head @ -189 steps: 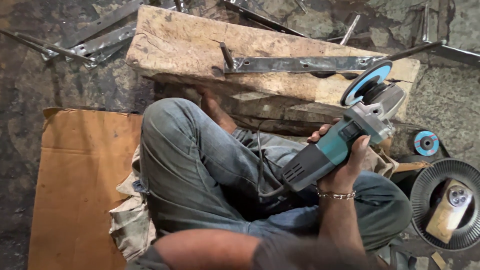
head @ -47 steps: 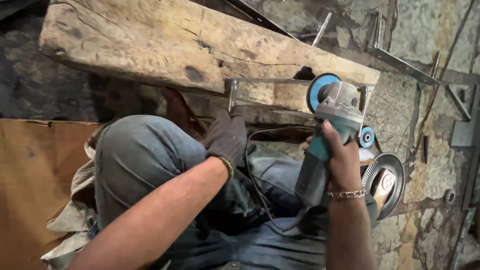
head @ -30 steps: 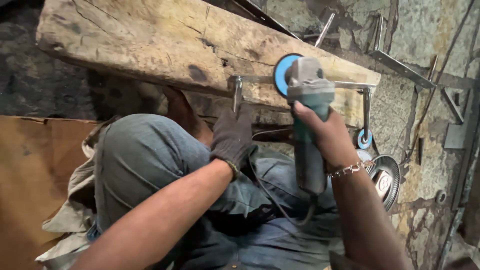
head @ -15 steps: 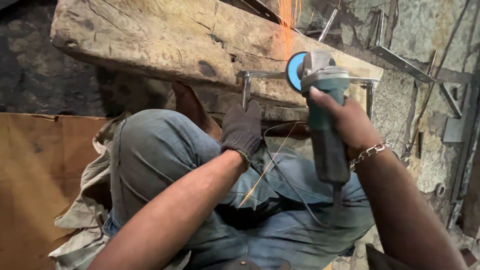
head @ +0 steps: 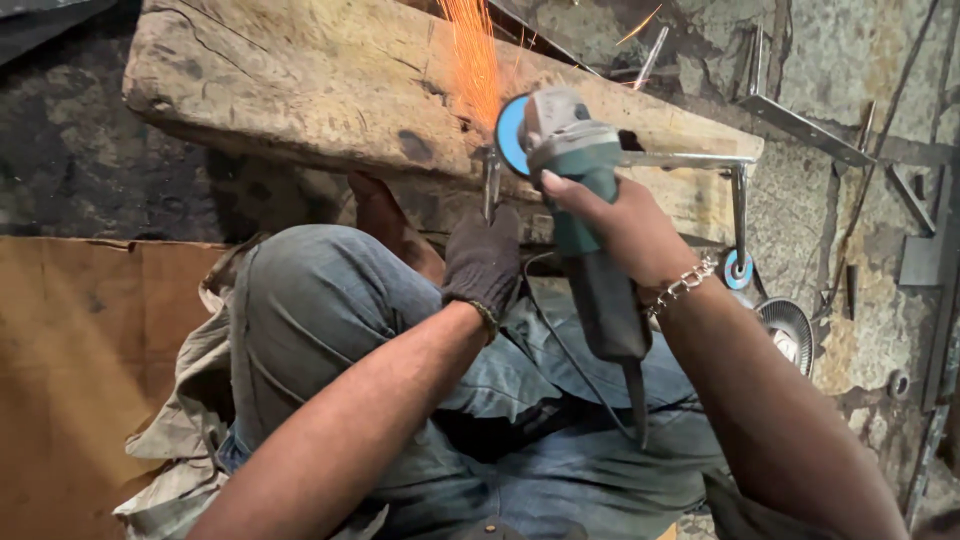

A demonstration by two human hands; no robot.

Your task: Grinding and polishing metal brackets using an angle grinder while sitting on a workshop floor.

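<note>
Lying at the far left is a sheet of brown cardboard point(head: 70, 370) on the floor, with a crumpled grey cloth point(head: 190, 440) at its edge beside the person's jeans-clad knee. Above them a thick, worn wooden beam point(head: 300, 90) runs across the view; since half a second ago it sits a little lower and further right in frame, as the head has shifted.

The left hand point(head: 483, 262), in a dark glove, has its grip closed around the downturned end of a thin metal frame point(head: 690, 160) that rests along the beam's front edge, much as it was before.

The right hand point(head: 610, 225), bare with a chain bracelet at the wrist, has its grip wrapped tight around the teal body of an angle grinder point(head: 580, 200). The grinder's blue disc point(head: 511, 133) touches the frame near its left corner. Orange sparks point(head: 475, 60) now fly up in a broad, dense fan over the beam, where earlier only a thin streak showed.

Further right, a small blue disc point(head: 738, 269) and a wire cup brush point(head: 785, 325) lie on the stone floor, with metal brackets point(head: 800, 122) beyond.
</note>
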